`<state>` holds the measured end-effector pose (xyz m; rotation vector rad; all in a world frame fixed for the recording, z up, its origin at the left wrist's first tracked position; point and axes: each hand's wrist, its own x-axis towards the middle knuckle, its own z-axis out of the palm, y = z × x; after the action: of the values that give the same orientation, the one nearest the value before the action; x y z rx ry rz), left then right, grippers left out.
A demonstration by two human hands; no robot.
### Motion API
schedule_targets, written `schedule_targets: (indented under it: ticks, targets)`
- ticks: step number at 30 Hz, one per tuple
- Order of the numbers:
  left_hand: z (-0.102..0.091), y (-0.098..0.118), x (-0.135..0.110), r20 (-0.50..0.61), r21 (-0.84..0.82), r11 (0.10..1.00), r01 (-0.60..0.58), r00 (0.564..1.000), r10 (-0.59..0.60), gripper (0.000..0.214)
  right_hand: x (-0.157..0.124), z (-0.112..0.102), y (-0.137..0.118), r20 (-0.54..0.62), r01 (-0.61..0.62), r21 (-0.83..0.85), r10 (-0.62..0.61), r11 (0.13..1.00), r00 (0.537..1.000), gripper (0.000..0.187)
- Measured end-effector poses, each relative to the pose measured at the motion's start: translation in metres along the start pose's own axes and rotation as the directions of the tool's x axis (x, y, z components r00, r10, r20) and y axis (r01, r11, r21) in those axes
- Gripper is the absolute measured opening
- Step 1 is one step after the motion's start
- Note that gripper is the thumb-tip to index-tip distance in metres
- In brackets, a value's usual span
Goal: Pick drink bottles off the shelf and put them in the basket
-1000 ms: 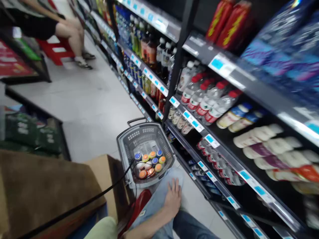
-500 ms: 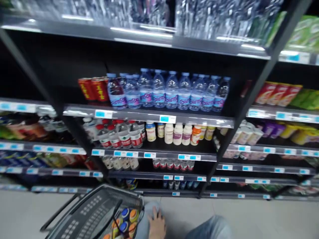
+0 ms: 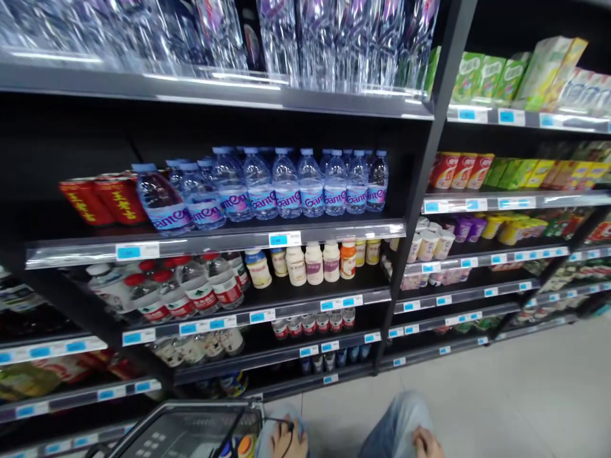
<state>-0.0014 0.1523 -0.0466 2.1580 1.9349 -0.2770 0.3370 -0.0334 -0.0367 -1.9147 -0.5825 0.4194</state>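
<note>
At the bottom edge, my left hand (image 3: 289,440) rests on my left knee with its fingers apart and slightly bent. A thin black cord (image 3: 289,426) passes in front of it. My right hand (image 3: 426,442) lies against the side of my right knee (image 3: 401,423), partly cut off by the frame, its visible fingers loosely laid there. Left of my left hand stands a grey shopping basket (image 3: 167,407), with orange-capped and blue-capped bottles (image 3: 245,444) inside. Most of the basket is out of frame.
Dark shelves face me, holding blue-capped water bottles (image 3: 286,191), red cans (image 3: 90,202), red-capped bottles (image 3: 184,286) and white bottles (image 3: 296,265). Price tags line the shelf edges (image 3: 224,238). More shelves with cartons (image 3: 484,76) extend right, above the pale tiled floor (image 3: 525,388).
The view has swung right and up, so the basket sits lower in frame. My right hand has come into view at my right knee. My left hand stays on the left knee.
</note>
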Motion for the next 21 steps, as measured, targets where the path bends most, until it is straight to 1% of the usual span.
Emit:
schedule_targets:
  ticks: [2,4,5,7,9,11,13,15,17,19,21]
  targets:
    - [-0.01,0.006,-0.007,-0.03,-0.023,0.999,0.028,0.999,-0.029,0.048,-0.001,-0.004,0.003,0.065,0.004,-0.048,-0.001,0.999,0.998,0.032]
    - [-0.017,0.01,-0.01,-0.075,-0.06,0.994,0.087,0.993,-0.092,0.045,0.002,-0.005,-0.001,0.145,-0.01,-0.093,0.024,0.996,0.989,0.032]
    - [-0.018,0.011,-0.011,-0.095,-0.082,0.99,0.119,0.987,-0.126,0.044,0.005,-0.004,-0.005,0.189,-0.02,-0.092,0.037,0.996,0.981,0.032]
    - [-0.018,0.01,-0.01,-0.1,-0.118,0.978,0.173,0.978,-0.185,0.043,0.016,0.003,-0.013,0.281,-0.014,-0.058,0.03,0.998,0.959,0.03]
    - [-0.015,0.008,-0.01,-0.078,-0.127,0.973,0.192,0.976,-0.202,0.043,0.03,0.014,-0.021,0.33,0.006,-0.035,0.006,0.999,0.944,0.031]
    - [-0.012,0.004,-0.01,-0.04,-0.108,0.979,0.171,0.983,-0.177,0.045,0.046,0.025,-0.03,0.353,0.036,-0.024,-0.025,0.999,0.935,0.038]
    - [-0.01,0.0,-0.012,0.028,-0.086,0.985,0.15,0.989,-0.148,0.049,0.065,0.035,-0.045,0.369,0.073,-0.014,-0.063,0.997,0.927,0.044]
    - [-0.009,-0.002,-0.013,0.096,-0.083,0.986,0.142,0.986,-0.134,0.054,0.085,0.042,-0.072,0.374,0.134,0.005,-0.126,0.991,0.919,0.048]
    - [-0.009,-0.002,-0.014,0.132,-0.091,0.984,0.152,0.981,-0.139,0.059,0.106,0.046,-0.108,0.36,0.238,0.037,-0.235,0.971,0.903,0.047]
    - [-0.007,-0.001,-0.012,0.127,-0.106,0.98,0.168,0.98,-0.154,0.063,0.126,0.048,-0.151,0.32,0.362,0.059,-0.362,0.93,0.876,0.044]
    - [-0.003,0.001,-0.009,0.106,-0.119,0.975,0.188,0.979,-0.175,0.065,0.146,0.049,-0.192,0.273,0.462,0.066,-0.462,0.884,0.844,0.043]
